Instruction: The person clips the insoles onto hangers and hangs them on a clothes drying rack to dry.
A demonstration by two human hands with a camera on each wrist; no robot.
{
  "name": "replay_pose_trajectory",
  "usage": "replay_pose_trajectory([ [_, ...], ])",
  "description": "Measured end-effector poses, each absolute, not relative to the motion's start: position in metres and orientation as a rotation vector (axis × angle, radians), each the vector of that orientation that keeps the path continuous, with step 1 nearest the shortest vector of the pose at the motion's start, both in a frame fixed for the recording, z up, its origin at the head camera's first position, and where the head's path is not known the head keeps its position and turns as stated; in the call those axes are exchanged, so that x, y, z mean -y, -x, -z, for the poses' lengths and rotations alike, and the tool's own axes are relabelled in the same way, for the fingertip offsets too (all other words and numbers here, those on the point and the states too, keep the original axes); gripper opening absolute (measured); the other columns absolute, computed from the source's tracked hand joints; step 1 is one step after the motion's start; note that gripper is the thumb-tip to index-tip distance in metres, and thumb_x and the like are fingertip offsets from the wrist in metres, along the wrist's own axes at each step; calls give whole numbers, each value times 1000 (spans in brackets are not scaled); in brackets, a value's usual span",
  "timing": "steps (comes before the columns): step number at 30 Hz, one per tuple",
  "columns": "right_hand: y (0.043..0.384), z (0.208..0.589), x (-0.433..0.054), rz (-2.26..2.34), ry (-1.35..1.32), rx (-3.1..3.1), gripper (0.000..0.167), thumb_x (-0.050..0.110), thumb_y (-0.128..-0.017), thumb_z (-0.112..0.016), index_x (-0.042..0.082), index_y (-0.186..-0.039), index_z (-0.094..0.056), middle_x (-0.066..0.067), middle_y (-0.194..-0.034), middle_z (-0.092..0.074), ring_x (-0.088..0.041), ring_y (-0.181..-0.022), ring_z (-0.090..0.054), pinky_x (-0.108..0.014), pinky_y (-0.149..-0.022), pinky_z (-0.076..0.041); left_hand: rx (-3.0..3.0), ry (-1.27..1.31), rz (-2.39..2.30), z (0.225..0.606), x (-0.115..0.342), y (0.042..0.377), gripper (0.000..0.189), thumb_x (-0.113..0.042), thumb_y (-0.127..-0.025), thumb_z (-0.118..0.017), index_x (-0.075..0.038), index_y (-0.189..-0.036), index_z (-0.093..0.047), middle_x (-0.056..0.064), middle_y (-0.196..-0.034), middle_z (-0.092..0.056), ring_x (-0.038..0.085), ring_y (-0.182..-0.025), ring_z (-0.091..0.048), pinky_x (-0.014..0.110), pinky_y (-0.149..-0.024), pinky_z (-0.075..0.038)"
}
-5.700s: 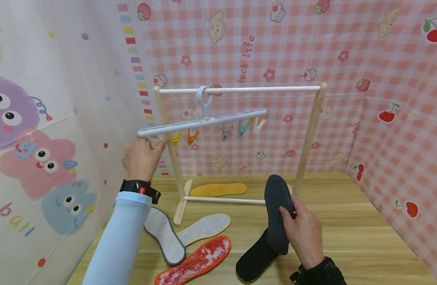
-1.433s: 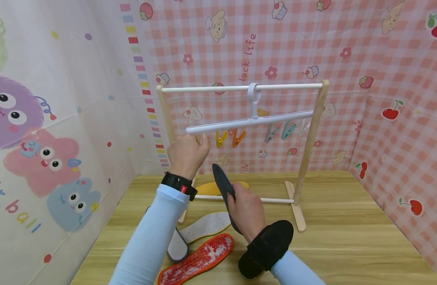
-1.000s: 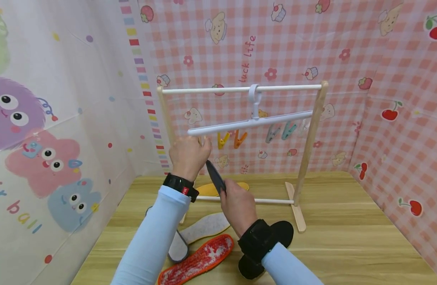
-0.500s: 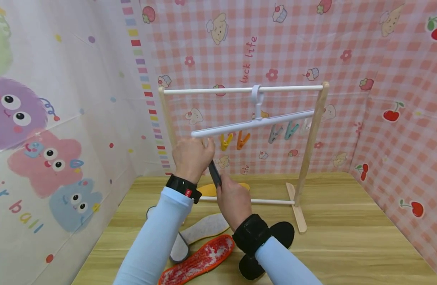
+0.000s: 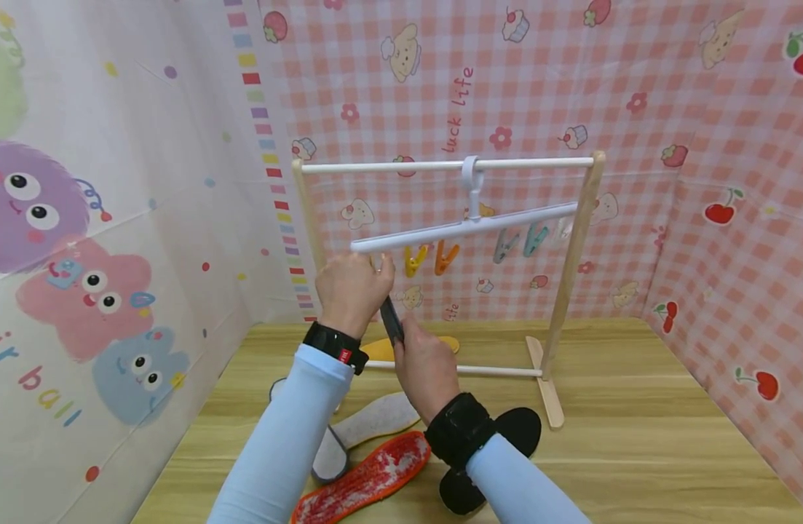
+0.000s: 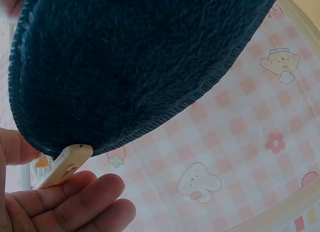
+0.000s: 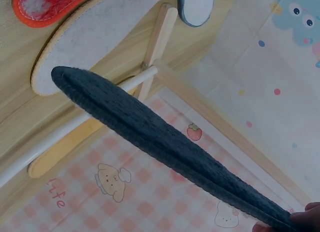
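In the head view my left hand [image 5: 351,295] pinches a cream clothespin [image 6: 67,164] under the low left end of a white clip hanger [image 5: 401,236]. My right hand [image 5: 430,371] grips a dark blue fuzzy insole [image 5: 392,320], edge-on and slanting up toward the left hand. The left wrist view shows the insole's rounded end [image 6: 125,67] right at the clothespin's mouth, with thumb and fingers on either side of the clip. The right wrist view has the insole [image 7: 150,137] running diagonally across.
The hanger hangs tilted on a white-barred wooden rack [image 5: 571,269]; yellow [image 5: 414,260], orange [image 5: 446,257], grey and teal clips dangle from it. On the table lie a red insole [image 5: 368,477], a grey one [image 5: 378,420], a black one [image 5: 522,429] and a yellow one [image 5: 381,349].
Since the oldest frame the hanger has slid right along the bar, still with my left hand at its end. My right hand has brought the dark insole up and left to the clothespin.
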State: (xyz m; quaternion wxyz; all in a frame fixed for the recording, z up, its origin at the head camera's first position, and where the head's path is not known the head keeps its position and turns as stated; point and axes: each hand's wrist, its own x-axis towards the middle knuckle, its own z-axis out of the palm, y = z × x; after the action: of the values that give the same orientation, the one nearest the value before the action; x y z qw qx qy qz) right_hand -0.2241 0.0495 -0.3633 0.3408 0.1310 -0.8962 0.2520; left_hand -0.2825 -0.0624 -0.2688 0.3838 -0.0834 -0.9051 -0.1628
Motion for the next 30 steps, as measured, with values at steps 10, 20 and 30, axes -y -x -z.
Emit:
replay_pose_trajectory([
  [10, 224, 362, -43, -690, -358, 2335, 13, 13, -91, -73, 5, -97, -65, -4, -72, -66, -17, -58, -64, -31, -50, -49, 2310, 202, 433, 269, 70, 282, 55, -41, -95, -57, -12, -49, -48, 2, -42, -40, 21, -36, -41, 31, -38, -27],
  [20, 222, 364, -40, -699, -373, 2362, 17, 15, -92, -72, 4, -104, -66, -5, -77, -68, -19, -62, -66, -33, -53, -51, 2337, 185, 425, 270, 74, 282, 56, -45, -94, -58, -12, -51, -48, 1, -44, -40, 21, -38, -42, 30, -39, -27],
  [30, 221, 372, -43, -668, -403, 2364, 21, 18, -90, -75, 4, -104, -66, -4, -78, -68, -16, -58, -63, -28, -49, -46, 2327, 177, 429, 274, 77, 286, 60, -49, -94, -58, -14, -46, -45, -2, -43, -35, 18, -37, -37, 30, -38, -21],
])
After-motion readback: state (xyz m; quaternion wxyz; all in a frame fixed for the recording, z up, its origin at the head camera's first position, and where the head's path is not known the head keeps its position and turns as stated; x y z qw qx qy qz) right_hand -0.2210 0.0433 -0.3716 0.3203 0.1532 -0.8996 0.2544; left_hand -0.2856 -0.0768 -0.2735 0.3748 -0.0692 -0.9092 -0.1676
